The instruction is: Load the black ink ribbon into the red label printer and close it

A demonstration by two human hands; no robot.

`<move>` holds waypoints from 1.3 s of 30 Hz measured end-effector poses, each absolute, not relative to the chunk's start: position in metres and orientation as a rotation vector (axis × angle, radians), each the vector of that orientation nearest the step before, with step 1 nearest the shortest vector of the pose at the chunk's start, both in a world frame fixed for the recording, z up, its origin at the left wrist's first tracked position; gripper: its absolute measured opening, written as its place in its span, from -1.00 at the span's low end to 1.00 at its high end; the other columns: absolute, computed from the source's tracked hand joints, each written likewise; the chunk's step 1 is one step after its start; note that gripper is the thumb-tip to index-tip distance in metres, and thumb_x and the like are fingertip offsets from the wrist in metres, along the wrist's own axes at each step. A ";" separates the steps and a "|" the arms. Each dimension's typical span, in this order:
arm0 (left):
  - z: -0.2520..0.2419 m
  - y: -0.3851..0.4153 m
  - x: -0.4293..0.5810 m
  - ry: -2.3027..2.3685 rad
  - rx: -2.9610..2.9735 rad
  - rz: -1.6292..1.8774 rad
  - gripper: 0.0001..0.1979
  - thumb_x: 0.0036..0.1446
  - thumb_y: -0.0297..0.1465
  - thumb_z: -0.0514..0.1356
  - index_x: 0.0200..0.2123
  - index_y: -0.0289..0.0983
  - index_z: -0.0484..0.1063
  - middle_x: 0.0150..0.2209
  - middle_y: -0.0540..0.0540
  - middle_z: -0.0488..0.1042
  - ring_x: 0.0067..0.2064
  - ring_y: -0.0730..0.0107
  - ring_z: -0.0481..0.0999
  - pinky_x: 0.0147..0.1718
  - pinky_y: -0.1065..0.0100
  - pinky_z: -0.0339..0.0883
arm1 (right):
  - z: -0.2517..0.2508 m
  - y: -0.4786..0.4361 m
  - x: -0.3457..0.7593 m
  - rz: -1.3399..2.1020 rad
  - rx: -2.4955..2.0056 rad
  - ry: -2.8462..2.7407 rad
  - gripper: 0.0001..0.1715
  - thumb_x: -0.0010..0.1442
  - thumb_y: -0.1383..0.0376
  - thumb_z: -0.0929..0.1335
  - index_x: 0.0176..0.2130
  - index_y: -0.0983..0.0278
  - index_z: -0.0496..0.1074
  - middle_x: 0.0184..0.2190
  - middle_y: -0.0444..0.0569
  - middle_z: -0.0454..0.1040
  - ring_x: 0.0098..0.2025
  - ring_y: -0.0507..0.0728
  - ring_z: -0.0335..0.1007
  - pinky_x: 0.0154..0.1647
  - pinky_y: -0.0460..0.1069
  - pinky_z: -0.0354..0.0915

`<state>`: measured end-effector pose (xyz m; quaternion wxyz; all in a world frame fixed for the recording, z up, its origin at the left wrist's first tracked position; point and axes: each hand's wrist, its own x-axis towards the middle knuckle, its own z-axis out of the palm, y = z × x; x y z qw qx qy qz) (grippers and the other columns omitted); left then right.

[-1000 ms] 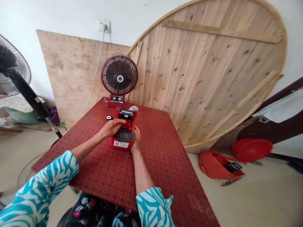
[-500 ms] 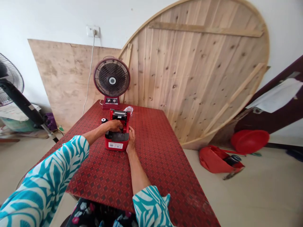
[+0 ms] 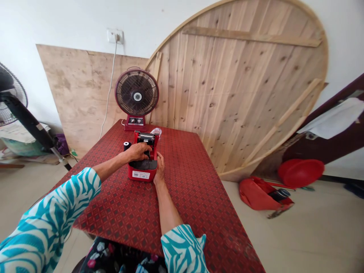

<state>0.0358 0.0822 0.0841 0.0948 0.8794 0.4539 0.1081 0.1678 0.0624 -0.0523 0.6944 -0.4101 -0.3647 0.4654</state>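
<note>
Thermal printer (image 3: 142, 165), red, sits on the desk (image 3: 196, 201) (red patterned cover) near the far edge, at about mid-width, with its top open. Long axis runs front to back: the end with the barcode sticker (image 3: 141, 174) faces the person, and the end with the metal roller (image 3: 146, 138) faces the far edge and the table fan (image 3: 137, 93) beyond it.

Room for moving: little behind the printer, wide stretches of desk to its right and toward the near edge, less to its left. A black spool (image 3: 127, 145) stands just beside the printer's left wall. A plastic bottle (image 3: 156, 131) is partly hidden behind its far right corner.

Left hand (image 3: 136, 151) reaches over the printer from the left, fingers curled down into the open body just short of the roller (tips hidden, so any grip cannot be told). Right hand (image 3: 159, 167) rests against the right wall, fingers extended and touching it, not closed around anything.
</note>
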 end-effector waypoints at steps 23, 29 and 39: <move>0.018 0.085 -0.109 1.933 1.987 0.746 -0.70 -0.09 -0.15 0.30 -0.35 -0.23 0.44 -0.36 -0.04 0.53 -0.28 0.25 0.51 -0.33 0.37 0.29 | -0.043 0.055 0.170 1.032 -1.012 -0.788 -0.43 0.13 -0.04 0.29 0.02 0.21 0.42 -0.10 -0.05 0.57 -0.15 0.11 0.47 -0.15 0.00 0.34; 0.034 0.090 -0.099 1.775 2.020 0.848 -0.55 0.16 -0.07 0.09 -0.06 -0.25 0.49 -0.10 -0.15 0.57 -0.05 0.18 0.52 -0.09 0.33 0.34 | -0.039 0.053 0.169 1.044 -1.006 -0.780 -0.44 0.12 -0.03 0.29 0.00 0.23 0.43 -0.05 -0.02 0.55 -0.14 0.11 0.46 -0.16 -0.01 0.34; 0.049 0.129 -0.061 1.817 2.050 0.553 -0.76 -0.06 -0.43 0.20 -0.27 -0.24 0.55 -0.34 -0.08 0.60 -0.19 0.17 0.57 -0.24 0.36 0.33 | -0.045 0.058 0.169 1.065 -1.019 -0.761 -0.46 0.11 0.00 0.29 0.00 0.21 0.43 -0.06 -0.04 0.55 -0.14 0.10 0.46 -0.14 -0.01 0.33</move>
